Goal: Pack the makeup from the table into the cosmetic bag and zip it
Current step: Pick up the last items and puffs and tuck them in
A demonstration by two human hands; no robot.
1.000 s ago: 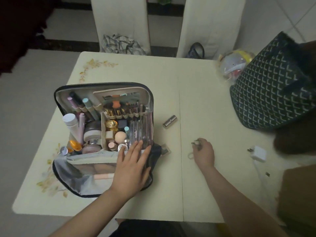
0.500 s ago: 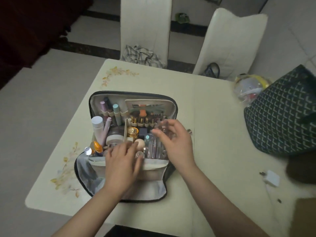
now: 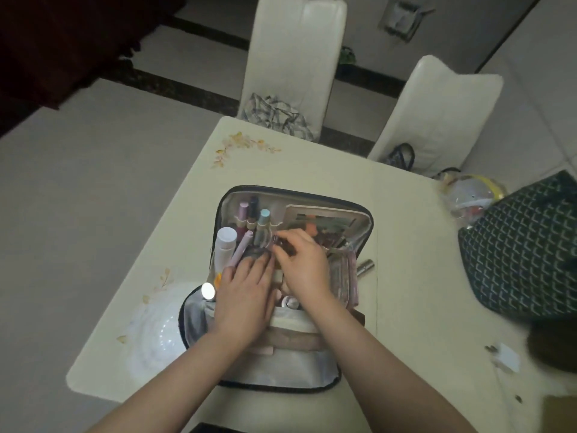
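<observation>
The open cosmetic bag (image 3: 315, 197) lies in the middle of the cream table (image 3: 415, 245), crammed with several tubes, jars and a white bottle (image 3: 226, 242). My left hand (image 3: 246, 296) rests flat, fingers straight, on the items in the bag's left half. Reaching over the bag's middle, my right hand (image 3: 301, 264) pinches a small makeup item at its fingertips, near the elastic loops on the back wall; what the item is I cannot tell. A silver lipstick tube (image 3: 365, 267) lies on the table just right of the bag.
A dark patterned bag (image 3: 524, 254) and a clear round pouch (image 3: 471, 198) stand at the table's right edge. A white charger plug (image 3: 506, 359) lies near the front right. Two white chairs (image 3: 293, 57) stand behind the table, one with a checked cloth (image 3: 274, 115).
My right hand took a small item off the table and carried it left into the bag. My left hand slid from the bag's front edge onto the items inside.
</observation>
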